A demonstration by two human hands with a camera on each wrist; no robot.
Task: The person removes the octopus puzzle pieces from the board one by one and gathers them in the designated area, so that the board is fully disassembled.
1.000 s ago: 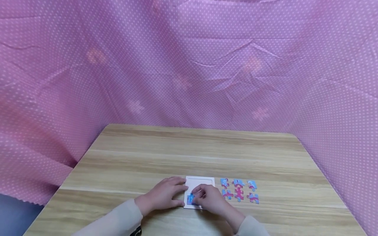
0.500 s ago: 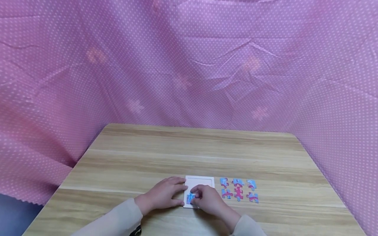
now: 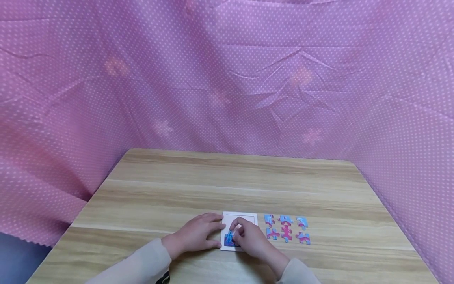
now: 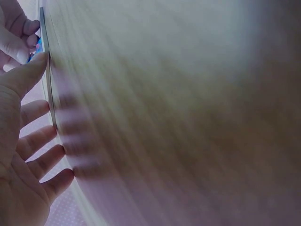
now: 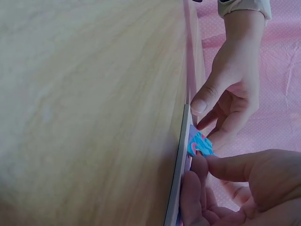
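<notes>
A white puzzle tray (image 3: 246,216) lies near the front of the table, with blue-and-purple puzzle pieces (image 3: 228,239) in its lower left corner. My left hand (image 3: 198,232) lies along the tray's left edge, its spread fingers touching the rim; the left wrist view shows those fingers (image 4: 41,140) straight. Over the lower part of the tray, my right hand (image 3: 251,239) pinches a blue puzzle piece (image 5: 201,143) between thumb and fingers. In the right wrist view that piece is tilted up from the tray. My right hand covers the tray's lower right part.
To the right of the tray, several loose pink-and-blue puzzle pieces (image 3: 286,232) lie in two rows. They rest on a wood-grain table (image 3: 227,185). A pink dotted cloth (image 3: 227,79) hangs behind the table and along its sides.
My right hand has stayed over the tray's lower part, its fingers shifting slightly and the knuckles rising a little. My left hand and the loose pieces have kept their places.
</notes>
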